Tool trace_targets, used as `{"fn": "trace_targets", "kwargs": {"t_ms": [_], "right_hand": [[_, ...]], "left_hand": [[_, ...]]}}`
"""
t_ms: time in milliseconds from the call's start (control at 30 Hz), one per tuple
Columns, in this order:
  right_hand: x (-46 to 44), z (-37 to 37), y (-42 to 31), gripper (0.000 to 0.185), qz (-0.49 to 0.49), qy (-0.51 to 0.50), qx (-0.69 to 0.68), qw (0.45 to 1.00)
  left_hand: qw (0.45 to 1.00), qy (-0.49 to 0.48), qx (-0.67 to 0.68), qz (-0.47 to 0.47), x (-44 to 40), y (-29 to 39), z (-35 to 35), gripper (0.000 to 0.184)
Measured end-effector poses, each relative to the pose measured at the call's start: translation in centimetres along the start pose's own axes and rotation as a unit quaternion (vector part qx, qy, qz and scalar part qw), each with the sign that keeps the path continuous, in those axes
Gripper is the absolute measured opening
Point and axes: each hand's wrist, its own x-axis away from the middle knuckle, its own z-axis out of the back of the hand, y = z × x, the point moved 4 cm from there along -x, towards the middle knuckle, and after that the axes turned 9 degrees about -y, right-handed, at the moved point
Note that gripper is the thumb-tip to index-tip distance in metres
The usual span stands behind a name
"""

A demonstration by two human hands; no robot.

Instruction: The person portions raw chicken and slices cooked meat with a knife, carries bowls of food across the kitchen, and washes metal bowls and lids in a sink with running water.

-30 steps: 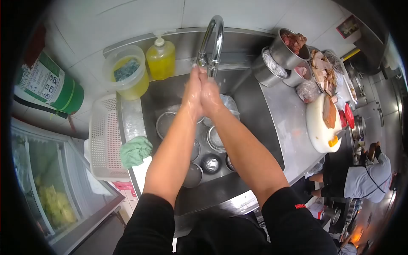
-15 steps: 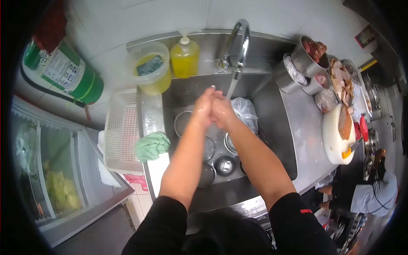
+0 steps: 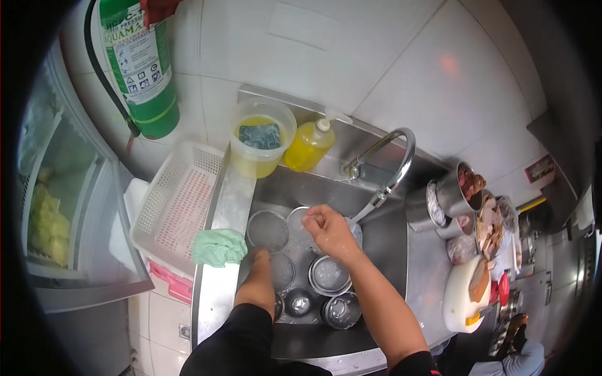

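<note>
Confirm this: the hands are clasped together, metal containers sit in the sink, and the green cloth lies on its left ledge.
Wrong on one point: the right hand and left hand are apart, not clasped, as the head view shows. The metal containers do sit in the sink, and the green cloth does lie on its left ledge.

The green extinguisher (image 3: 140,69) reads "AQUAMA", partly hidden.
</note>
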Motion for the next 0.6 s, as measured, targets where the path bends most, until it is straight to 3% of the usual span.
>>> {"fn": "trace_targets", "kwargs": {"t_ms": [33, 100, 133, 200, 267, 333, 367, 400, 500, 533, 567, 600], "right_hand": [[0.4, 0.2, -2.4, 0.013, 0.020, -0.007, 0.064, 0.998], [-1.6, 0.9, -6.4, 0.015, 0.178, 0.058, 0.153, 0.970], [-3.0, 0.9, -8.5, 0.016, 0.256, 0.089, 0.190, 0.944], [-6.7, 0.6, -12.9, 0.021, 0.326, 0.107, 0.246, 0.907], [-11.0, -0.1, -16.1, 0.027, 0.297, 0.015, 0.267, 0.917], [-15.4, -1.0, -17.2, 0.031, 0.186, -0.071, 0.328, 0.923], [-17.0, -1.6, -16.8, 0.034, 0.128, -0.111, 0.358, 0.918], [-17.7, -2.4, -16.2, 0.036, 0.138, -0.113, 0.391, 0.903], [-19.9, -4.4, -15.0, 0.042, 0.132, -0.133, 0.503, 0.844], [-20.8, -4.8, -14.8, 0.043, 0.101, -0.149, 0.542, 0.821], [-21.0, -5.0, -14.5, 0.044, 0.062, -0.166, 0.577, 0.797], [-19.7, -4.9, -15.7, 0.041, 0.050, -0.163, 0.545, 0.821]], "left_hand": [[0.999, 0.033, -0.010, -0.010, 1.8, 1.5, 0.9, 0.033], [0.989, 0.115, -0.055, -0.069, 6.6, 4.7, 3.4, 0.028], [0.978, 0.147, -0.095, -0.118, 10.3, 7.4, 5.1, 0.026], [0.942, 0.170, -0.188, -0.219, 16.5, 13.0, 8.2, 0.023], [0.903, 0.098, -0.294, -0.299, 22.3, 18.5, 10.8, 0.020], [0.758, 0.136, -0.445, -0.457, 26.3, 21.4, 11.1, 0.022], [0.725, 0.133, -0.451, -0.503, 28.6, 22.7, 12.1, 0.027], [0.690, 0.126, -0.455, -0.548, 30.7, 23.6, 12.8, 0.033], [0.660, 0.221, -0.424, -0.580, 33.0, 24.8, 14.6, 0.044], [0.715, 0.167, -0.450, -0.508, 32.8, 25.3, 14.8, 0.054], [0.773, 0.140, -0.377, -0.490, 32.4, 25.6, 15.4, 0.056], [0.824, 0.104, -0.306, -0.466, 31.9, 25.4, 16.0, 0.057]]}}
